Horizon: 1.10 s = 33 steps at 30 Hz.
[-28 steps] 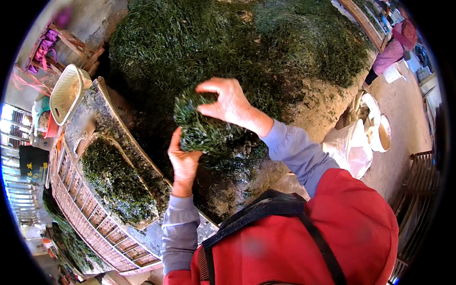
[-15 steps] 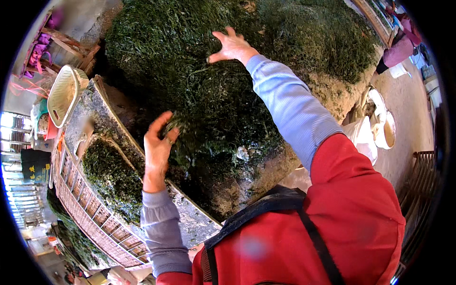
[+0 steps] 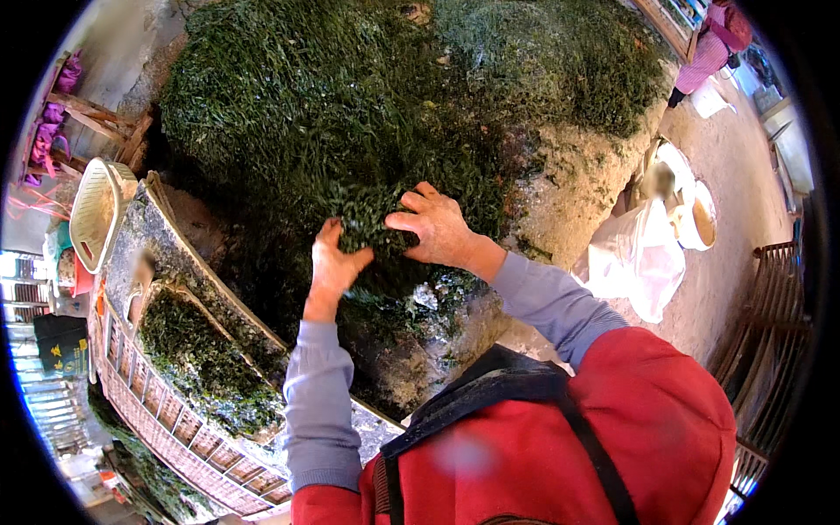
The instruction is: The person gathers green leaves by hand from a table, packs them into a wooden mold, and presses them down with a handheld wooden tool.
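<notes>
A big mound of dark green, stringy seaweed [image 3: 329, 96] covers the slab in front of me. My left hand [image 3: 335, 267] is at the lower middle of it, thumb and fingers curved round a loose tuft. Just to its right, my right hand [image 3: 437, 227] grips the same mass with bent, spread fingertips that are partly sunk in it. Between the two hands the strands are blurred. A smaller heap of seaweed [image 3: 197, 359] lies on a ledge at the left, beside a woven rack [image 3: 175, 411].
A cream plastic basket [image 3: 98, 210] stands at left near wooden framing [image 3: 101, 122]. At right are white sacks [image 3: 643, 262], a pale bucket [image 3: 696, 219] on the floor [image 3: 735, 175], and slatted racks [image 3: 770, 324]. A co-worker in pink [image 3: 709, 52] is at upper right.
Both hands held a lifted clump, then spread apart, the right reaching far up the mound with open fingers; now the right is back down beside the left, both in the seaweed.
</notes>
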### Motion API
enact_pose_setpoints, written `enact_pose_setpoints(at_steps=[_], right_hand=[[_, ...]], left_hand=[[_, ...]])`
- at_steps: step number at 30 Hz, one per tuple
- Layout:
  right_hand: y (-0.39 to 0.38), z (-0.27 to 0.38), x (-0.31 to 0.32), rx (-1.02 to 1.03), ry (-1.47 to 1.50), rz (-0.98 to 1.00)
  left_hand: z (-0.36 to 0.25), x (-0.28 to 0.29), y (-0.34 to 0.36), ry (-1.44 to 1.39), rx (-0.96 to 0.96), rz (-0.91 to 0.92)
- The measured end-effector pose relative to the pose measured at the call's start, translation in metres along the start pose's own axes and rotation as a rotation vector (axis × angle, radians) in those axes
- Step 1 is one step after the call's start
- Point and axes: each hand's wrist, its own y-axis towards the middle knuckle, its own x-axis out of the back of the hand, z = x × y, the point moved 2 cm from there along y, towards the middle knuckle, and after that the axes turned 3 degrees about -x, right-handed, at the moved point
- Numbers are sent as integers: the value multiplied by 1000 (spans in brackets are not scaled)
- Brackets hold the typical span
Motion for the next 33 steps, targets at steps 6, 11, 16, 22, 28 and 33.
enact_pose_setpoints(at_steps=[6,11,16,22,28,33], right_hand=[[61,24,51,68,194,-205],[174,-62,32,-205,349,284],[168,-120,-58,-655,-4,512],[152,-136,-84,-428,-247,250],[66,-83,-31,-308,39,76],[58,-16,36,-200,329,-170]], left_hand=[[-64,54,-38,-758,230,-323],[11,101,-29,-484,437,-641],[24,100,-16,128,423,-694],[-12,-37,-29,431,-99,-20],[-1,-65,-24,718,81,61],[4,-21,-34,17,-87,-325]])
